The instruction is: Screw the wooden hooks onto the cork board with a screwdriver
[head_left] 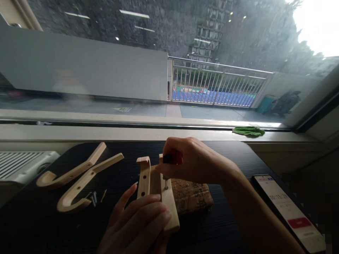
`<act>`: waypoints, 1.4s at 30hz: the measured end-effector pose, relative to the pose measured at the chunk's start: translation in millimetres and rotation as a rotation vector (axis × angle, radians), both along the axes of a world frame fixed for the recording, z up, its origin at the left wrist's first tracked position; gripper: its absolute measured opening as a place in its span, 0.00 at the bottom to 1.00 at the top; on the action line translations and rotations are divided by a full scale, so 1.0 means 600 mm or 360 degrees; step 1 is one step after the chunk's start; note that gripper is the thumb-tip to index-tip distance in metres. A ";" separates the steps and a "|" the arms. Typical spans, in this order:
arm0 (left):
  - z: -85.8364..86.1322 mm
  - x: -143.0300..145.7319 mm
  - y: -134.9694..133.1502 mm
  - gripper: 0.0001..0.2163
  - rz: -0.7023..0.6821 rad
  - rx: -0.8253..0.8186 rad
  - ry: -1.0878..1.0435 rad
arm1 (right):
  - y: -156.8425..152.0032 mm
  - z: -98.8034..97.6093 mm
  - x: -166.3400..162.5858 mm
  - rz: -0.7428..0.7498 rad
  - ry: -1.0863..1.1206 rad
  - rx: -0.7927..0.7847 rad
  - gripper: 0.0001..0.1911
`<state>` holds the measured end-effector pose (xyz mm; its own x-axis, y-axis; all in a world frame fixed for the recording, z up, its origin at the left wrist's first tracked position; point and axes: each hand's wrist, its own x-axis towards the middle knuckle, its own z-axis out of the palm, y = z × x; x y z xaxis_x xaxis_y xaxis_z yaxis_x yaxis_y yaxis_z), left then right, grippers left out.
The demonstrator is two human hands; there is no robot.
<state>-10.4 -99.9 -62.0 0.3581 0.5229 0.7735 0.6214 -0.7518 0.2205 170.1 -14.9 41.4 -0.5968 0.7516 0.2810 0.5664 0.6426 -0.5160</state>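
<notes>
We've got one readable thing here: the phone [288,211] lying at the right edge of the tabletop [225,155]. Its white screen shows a row of timer digits, and we make out 00:15 at the start; the last pair is too blurred to call. The red button below them and the pale pavement marking [123,109] outside stay unreadable for us.

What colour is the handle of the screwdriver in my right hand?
Red and black; the head view shows the screwdriver handle gripped in the right hand.
</notes>
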 end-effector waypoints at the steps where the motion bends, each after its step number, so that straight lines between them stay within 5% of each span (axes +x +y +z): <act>1: 0.000 0.000 0.000 0.11 0.0001 0.0002 0.0003 | 0.000 0.000 -0.001 0.0012 -0.0003 0.0018 0.11; 11: 0.002 0.003 0.000 0.10 0.0025 -0.0023 -0.0044 | -0.007 0.015 0.011 0.0251 0.0018 -0.0141 0.15; 23: 0.002 0.004 0.000 0.10 0.0013 -0.0043 -0.0057 | -0.002 0.009 0.011 0.0221 0.0024 -0.0030 0.12; 33: 0.001 -0.002 0.002 0.12 -0.0008 0.0011 0.0056 | -0.001 0.006 0.008 0.0071 0.0010 -0.0064 0.20; 42: 0.002 0.003 0.000 0.09 0.0013 -0.0026 -0.0023 | -0.007 0.007 0.004 0.0137 0.0046 -0.0007 0.11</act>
<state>-8.6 -100.0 -60.5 0.3427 0.5385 0.7698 0.6243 -0.7428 0.2417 172.4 -19.0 45.6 -0.6510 0.6992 0.2955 0.4941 0.6859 -0.5342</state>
